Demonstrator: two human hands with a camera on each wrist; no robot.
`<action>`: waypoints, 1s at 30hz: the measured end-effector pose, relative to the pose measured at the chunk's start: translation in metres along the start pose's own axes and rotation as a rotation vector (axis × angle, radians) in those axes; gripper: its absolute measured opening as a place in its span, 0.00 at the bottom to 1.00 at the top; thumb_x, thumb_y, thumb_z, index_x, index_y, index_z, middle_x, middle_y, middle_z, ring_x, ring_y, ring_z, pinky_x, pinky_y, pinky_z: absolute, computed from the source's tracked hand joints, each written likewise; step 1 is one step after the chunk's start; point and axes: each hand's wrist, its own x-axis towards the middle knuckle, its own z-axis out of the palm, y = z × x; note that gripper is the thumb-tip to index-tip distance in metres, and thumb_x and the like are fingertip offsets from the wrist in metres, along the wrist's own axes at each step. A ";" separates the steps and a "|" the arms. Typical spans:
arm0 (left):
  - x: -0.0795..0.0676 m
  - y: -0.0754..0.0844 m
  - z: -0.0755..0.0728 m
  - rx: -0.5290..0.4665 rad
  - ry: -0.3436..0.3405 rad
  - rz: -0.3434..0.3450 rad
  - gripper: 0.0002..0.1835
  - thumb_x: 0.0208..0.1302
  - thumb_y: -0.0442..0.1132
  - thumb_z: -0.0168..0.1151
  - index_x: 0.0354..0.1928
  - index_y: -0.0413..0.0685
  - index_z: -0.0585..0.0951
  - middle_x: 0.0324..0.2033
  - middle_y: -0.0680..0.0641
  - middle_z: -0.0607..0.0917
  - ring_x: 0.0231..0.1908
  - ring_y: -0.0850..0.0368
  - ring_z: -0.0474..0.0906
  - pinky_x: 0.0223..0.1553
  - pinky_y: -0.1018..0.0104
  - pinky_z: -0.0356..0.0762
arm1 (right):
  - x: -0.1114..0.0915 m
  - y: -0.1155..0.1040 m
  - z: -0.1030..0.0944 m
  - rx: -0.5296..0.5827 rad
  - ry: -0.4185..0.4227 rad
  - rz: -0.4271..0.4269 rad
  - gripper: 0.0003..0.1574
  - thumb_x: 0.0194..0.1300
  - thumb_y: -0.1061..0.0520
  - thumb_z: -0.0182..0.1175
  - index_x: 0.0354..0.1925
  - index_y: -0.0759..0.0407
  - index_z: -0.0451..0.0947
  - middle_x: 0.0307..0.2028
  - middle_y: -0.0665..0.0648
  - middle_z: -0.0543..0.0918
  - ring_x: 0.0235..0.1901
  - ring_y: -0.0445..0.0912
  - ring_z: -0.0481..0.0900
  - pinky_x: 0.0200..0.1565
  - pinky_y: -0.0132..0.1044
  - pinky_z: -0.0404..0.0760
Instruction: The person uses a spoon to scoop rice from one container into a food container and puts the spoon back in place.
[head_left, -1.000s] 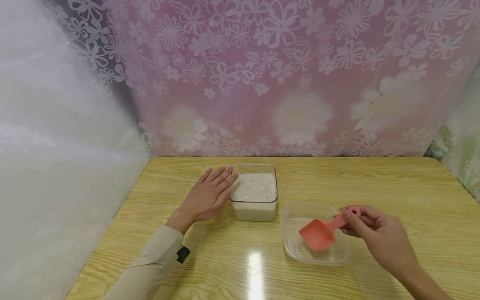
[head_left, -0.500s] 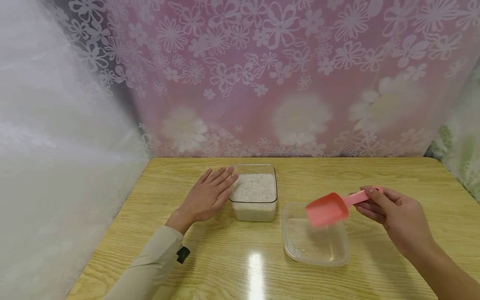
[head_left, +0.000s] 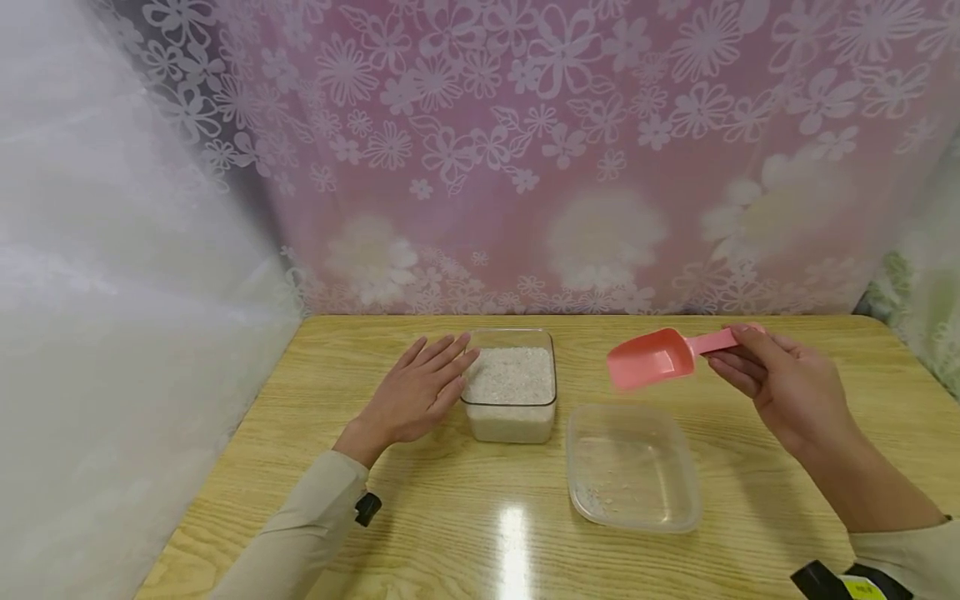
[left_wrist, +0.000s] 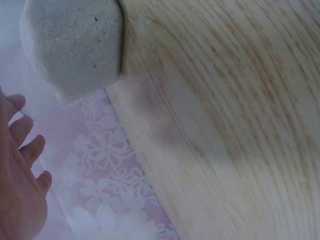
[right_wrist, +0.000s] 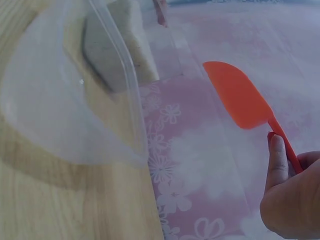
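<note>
In the head view my left hand [head_left: 416,392] lies with straight fingers against the left rim of a clear square container [head_left: 510,425] filled with white rice [head_left: 510,375]. My right hand [head_left: 795,387] pinches the handle of a pink scoop [head_left: 652,360], which hangs above the table behind a second, shallow clear plastic container [head_left: 636,525]. A few grains [head_left: 596,497] lie in that container's near left corner. No rice shows in the scoop's bowl. In the right wrist view the scoop [right_wrist: 240,97] appears from beneath, orange-red.
Both containers stand side by side on a wood-grain table [head_left: 375,517], the rice one further back and to the left. A pink floral curtain [head_left: 480,167] hangs behind the table's far edge. Whitish sheeting [head_left: 135,333] hangs at the left.
My right hand has lifted the scoop up and away from over the shallow container, toward the back of the table. My left hand stays in place at the rice container.
</note>
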 end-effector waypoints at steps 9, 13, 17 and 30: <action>0.001 -0.001 0.000 -0.001 0.012 0.012 0.29 0.77 0.56 0.24 0.74 0.57 0.58 0.73 0.51 0.55 0.71 0.53 0.48 0.70 0.52 0.40 | 0.022 0.001 0.015 0.012 0.031 -0.002 0.10 0.66 0.64 0.59 0.44 0.67 0.81 0.37 0.63 0.85 0.38 0.51 0.86 0.45 0.40 0.81; 0.002 -0.001 0.000 -0.002 0.015 0.018 0.29 0.77 0.55 0.26 0.74 0.56 0.58 0.73 0.51 0.55 0.71 0.53 0.49 0.70 0.52 0.41 | 0.029 0.004 0.023 0.021 0.007 0.007 0.10 0.66 0.64 0.59 0.44 0.68 0.80 0.37 0.63 0.85 0.38 0.51 0.86 0.44 0.40 0.81; 0.002 -0.001 0.000 -0.005 0.019 0.020 0.28 0.77 0.54 0.27 0.74 0.56 0.58 0.72 0.51 0.55 0.71 0.53 0.49 0.70 0.52 0.41 | 0.037 0.009 0.033 0.003 0.012 0.020 0.10 0.65 0.62 0.61 0.44 0.67 0.81 0.36 0.62 0.85 0.37 0.50 0.86 0.44 0.39 0.81; 0.001 -0.002 0.001 -0.013 0.023 0.017 0.29 0.77 0.55 0.26 0.73 0.55 0.60 0.72 0.51 0.55 0.71 0.53 0.49 0.70 0.53 0.40 | 0.053 0.024 0.064 -0.108 0.007 0.004 0.12 0.63 0.59 0.64 0.42 0.66 0.81 0.35 0.61 0.85 0.35 0.49 0.86 0.42 0.37 0.81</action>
